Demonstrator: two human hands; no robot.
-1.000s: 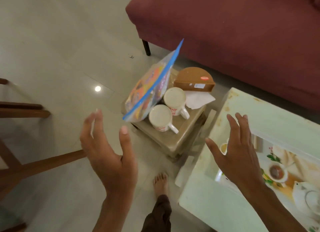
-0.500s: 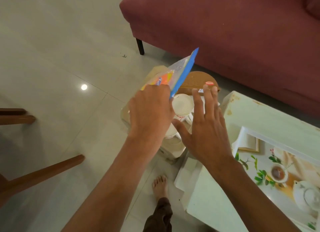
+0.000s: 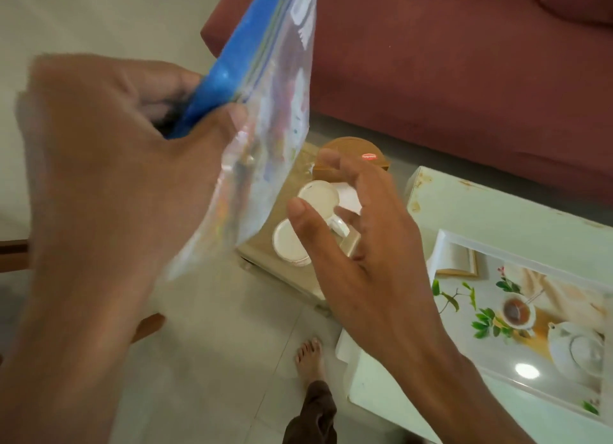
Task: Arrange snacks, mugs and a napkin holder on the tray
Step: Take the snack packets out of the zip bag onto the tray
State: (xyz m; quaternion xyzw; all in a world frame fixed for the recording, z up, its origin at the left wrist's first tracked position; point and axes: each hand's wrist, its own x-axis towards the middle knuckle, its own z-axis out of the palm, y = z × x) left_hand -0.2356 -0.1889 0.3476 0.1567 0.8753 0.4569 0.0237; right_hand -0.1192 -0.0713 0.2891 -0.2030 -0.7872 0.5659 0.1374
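Left hand (image 3: pixel 109 165) is clamped on the snack bag (image 3: pixel 265 118), thumb and fingers pinched over its blue top strip, bag lifted up close to the camera and hanging tilted, clear lower part drooping down toward the low stool (image 3: pixel 262 248). Bag contents look colourful but blurred, cannot tell what they are. Right hand (image 3: pixel 361 261) hovers open over the stool, fingers spread and apart, holding nothing, not clearly touching the bag. Under that hand two white mugs (image 3: pixel 318 195) sit on the stool top, one behind the other, nearly touching, the near one partly hidden by the thumb. Brown napkin holder (image 3: pixel 348 151) sits at the stool's far edge, just behind the mugs, red label on it; a bit of white napkin shows beside it. The tray (image 3: pixel 517 314) with the printed teapot and cup pattern lies flat on the pale table (image 3: pixel 481 204) to the right, well apart from the bag. Maroon sofa (image 3: pixel 464 72) behind. A bare foot (image 3: pixel 310 357) on the tiled floor (image 3: pixel 215 344) below.
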